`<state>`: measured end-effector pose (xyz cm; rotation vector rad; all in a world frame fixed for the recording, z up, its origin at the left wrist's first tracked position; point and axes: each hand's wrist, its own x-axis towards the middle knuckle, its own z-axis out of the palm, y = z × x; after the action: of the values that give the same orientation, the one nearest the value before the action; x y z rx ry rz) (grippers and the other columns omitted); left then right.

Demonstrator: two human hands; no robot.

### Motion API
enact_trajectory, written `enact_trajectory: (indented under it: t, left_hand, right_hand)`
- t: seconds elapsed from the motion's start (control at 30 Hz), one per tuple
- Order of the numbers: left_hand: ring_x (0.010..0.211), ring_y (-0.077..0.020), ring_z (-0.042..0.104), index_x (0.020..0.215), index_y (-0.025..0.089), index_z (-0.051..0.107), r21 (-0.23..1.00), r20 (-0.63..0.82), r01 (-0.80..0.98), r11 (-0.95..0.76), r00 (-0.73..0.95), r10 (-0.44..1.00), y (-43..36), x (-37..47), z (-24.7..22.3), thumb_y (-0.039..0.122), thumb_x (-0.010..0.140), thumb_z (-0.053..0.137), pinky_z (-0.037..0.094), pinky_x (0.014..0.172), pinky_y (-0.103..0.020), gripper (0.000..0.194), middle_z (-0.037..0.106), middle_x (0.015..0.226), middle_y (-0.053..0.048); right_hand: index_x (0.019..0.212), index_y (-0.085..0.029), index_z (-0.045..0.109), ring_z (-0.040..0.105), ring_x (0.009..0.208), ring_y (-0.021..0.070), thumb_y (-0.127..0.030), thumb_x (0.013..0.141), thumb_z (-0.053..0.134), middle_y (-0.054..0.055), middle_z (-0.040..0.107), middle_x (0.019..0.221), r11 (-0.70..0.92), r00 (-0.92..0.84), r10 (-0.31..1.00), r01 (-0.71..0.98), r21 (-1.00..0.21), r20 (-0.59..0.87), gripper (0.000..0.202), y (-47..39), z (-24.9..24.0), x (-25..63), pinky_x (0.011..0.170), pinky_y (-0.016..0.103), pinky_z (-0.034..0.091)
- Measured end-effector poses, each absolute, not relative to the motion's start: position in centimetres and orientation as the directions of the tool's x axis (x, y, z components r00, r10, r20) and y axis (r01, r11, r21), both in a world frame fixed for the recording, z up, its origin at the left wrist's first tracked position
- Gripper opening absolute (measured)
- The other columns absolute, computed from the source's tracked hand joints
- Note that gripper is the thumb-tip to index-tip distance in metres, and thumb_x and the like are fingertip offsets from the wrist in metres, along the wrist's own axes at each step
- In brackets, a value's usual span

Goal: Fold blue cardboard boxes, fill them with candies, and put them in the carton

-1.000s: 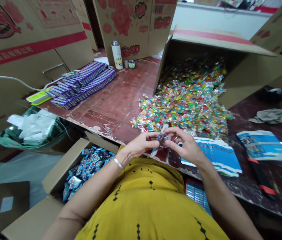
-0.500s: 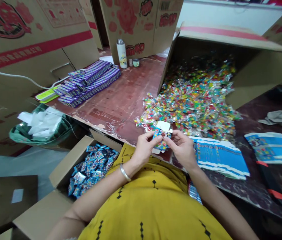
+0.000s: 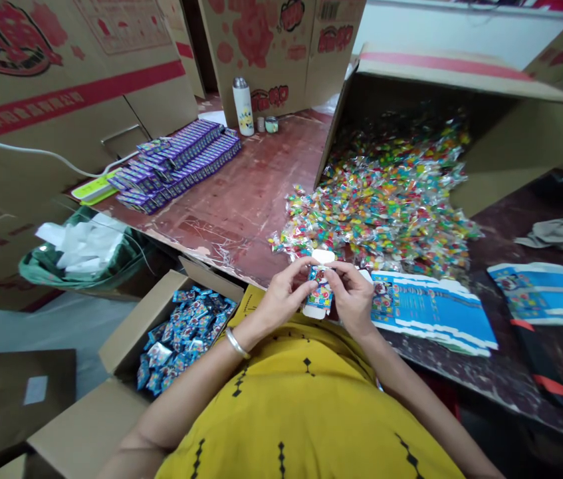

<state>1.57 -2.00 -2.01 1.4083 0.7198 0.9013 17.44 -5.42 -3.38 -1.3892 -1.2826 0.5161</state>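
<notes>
A small blue printed candy box [image 3: 320, 293] with white end flaps is held upright over the table's front edge. Its top flap and bottom flap both stick out. My left hand [image 3: 288, 289], below a silver bangle, pinches its left side, while my right hand [image 3: 351, 293] grips the upper right side. Just beyond them, wrapped colourful candies [image 3: 385, 206] spill out of a carton [image 3: 515, 146] lying on its side. A stack of flat blue box blanks [image 3: 435, 313] lies right beside my right hand.
Purple small boxes [image 3: 176, 163] are stacked at the table's left, near a white bottle [image 3: 243, 106]. An open carton of blue packets [image 3: 186, 336] stands below left, by a green-lined bin [image 3: 82, 249]. More blanks [image 3: 543, 293] and a black-and-orange tool [image 3: 540, 362] lie right.
The candy box has turned to face me more squarely, its bottom flap now plainly showing. My right hand has shifted left and closer to my left hand, its fingers now at the box's top.
</notes>
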Motion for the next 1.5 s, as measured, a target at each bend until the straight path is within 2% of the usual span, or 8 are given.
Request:
enact_trajectory:
  t: [0.2, 0.4, 0.7, 0.9, 1.0, 1.13, 1.27, 1.5]
  left_hand:
    - [0.093, -0.0176, 0.061, 0.111, 0.019, 0.057, 0.959, 0.035, -0.261, 0.111, 0.498, 0.866, -1.6, 1.7, -2.6, 0.024, 0.081, 0.067, 0.05, 0.081, -0.027, 0.032, 0.063, 0.103, -0.006]
    - [0.089, -0.0143, 0.06, 0.107, 0.022, 0.051, 0.93, 0.03, -0.356, 0.096, 0.334, 0.942, -2.1, 2.2, -2.4, 0.02, 0.075, 0.073, 0.051, 0.074, -0.023, 0.039, 0.059, 0.098, -0.002]
    - [0.097, -0.0183, 0.06, 0.128, 0.024, 0.047, 0.987, 0.119, -0.149, -0.063, 0.403, 0.907, -2.2, 1.0, -1.6, 0.017, 0.082, 0.064, 0.053, 0.082, -0.03, 0.05, 0.058, 0.106, -0.006]
    - [0.1, -0.0203, 0.06, 0.13, 0.024, 0.052, 0.988, 0.095, -0.15, -0.031, 0.439, 0.894, -2.2, 0.8, -1.3, 0.02, 0.084, 0.063, 0.051, 0.085, -0.032, 0.048, 0.062, 0.114, -0.008]
    - [0.1, -0.0204, 0.06, 0.123, 0.022, 0.058, 0.983, 0.076, -0.183, 0.001, 0.41, 0.909, -2.1, 0.6, -1.2, 0.022, 0.083, 0.064, 0.05, 0.085, -0.031, 0.04, 0.063, 0.113, -0.007]
    - [0.09, -0.0181, 0.061, 0.118, 0.02, 0.058, 0.956, -0.008, -0.27, 0.118, 0.378, 0.926, -2.1, 0.3, -2.2, 0.024, 0.078, 0.069, 0.05, 0.08, -0.028, 0.041, 0.065, 0.101, -0.006]
    - [0.091, -0.0178, 0.061, 0.115, 0.019, 0.057, 0.936, -0.028, -0.32, 0.145, 0.343, 0.939, -2.3, 0.2, -3.0, 0.025, 0.076, 0.072, 0.05, 0.08, -0.028, 0.042, 0.064, 0.1, -0.005]
    - [0.088, -0.0161, 0.061, 0.107, 0.017, 0.059, 0.949, -0.052, -0.269, 0.166, 0.385, 0.921, -2.9, 0.0, -3.0, 0.025, 0.079, 0.069, 0.05, 0.078, -0.027, 0.03, 0.065, 0.099, -0.005]
  right_hand:
    - [0.083, -0.022, 0.063, 0.061, 0.097, 0.0222, -0.03, 0.087, 0.061, 0.006, 0.064, 0.101, 0.257, 0.264, 0.898, 0.335, -0.906, 0.352, 0.009, -4.7, -2.7, 17.5, 0.087, 0.037, 0.048]
    - [0.089, -0.023, 0.057, 0.063, 0.081, 0.0177, -0.032, 0.083, 0.068, 0.002, 0.065, 0.086, 0.252, 0.228, 0.938, 0.07, -0.965, 0.261, 0.015, -3.6, -1.4, 17.2, 0.077, 0.032, 0.052]
    - [0.074, -0.019, 0.068, 0.058, 0.066, 0.0158, -0.038, 0.072, 0.077, 0.001, 0.066, 0.071, 0.043, 0.037, 0.998, 0.174, -0.984, 0.05, 0.022, -1.9, 0.0, 19.2, 0.061, 0.028, 0.047]
    - [0.067, -0.019, 0.064, 0.059, 0.072, 0.0162, -0.036, 0.081, 0.069, 0.002, 0.064, 0.076, 0.187, -0.005, 0.981, 0.256, -0.948, 0.192, 0.022, -2.1, 0.7, 18.9, 0.065, 0.029, 0.048]
    - [0.089, -0.022, 0.066, 0.062, 0.087, 0.02, -0.036, 0.084, 0.066, 0.005, 0.065, 0.096, 0.266, -0.107, 0.964, 0.356, -0.896, 0.243, 0.015, -3.2, 0.8, 18.7, 0.07, 0.031, 0.051]
    - [0.127, -0.028, 0.053, 0.056, 0.111, 0.0286, -0.04, 0.068, 0.08, 0.008, 0.058, 0.124, 0.356, -0.29, 0.93, 0.546, -0.758, 0.228, 0.066, -4.5, 0.4, 18.8, 0.085, 0.041, 0.052]
    - [0.136, -0.028, 0.043, 0.064, 0.087, 0.0239, -0.043, 0.058, 0.086, 0.009, 0.056, 0.126, 0.277, -0.328, 0.94, 0.561, -0.781, 0.097, 0.09, -4.9, -0.1, 18.4, 0.071, 0.037, 0.055]
    - [0.096, -0.021, 0.062, 0.061, 0.066, 0.016, -0.046, 0.087, 0.059, 0.001, 0.064, 0.08, 0.069, -0.245, 0.969, 0.347, -0.935, -0.019, 0.026, -2.7, -0.4, 19.2, 0.056, 0.028, 0.051]
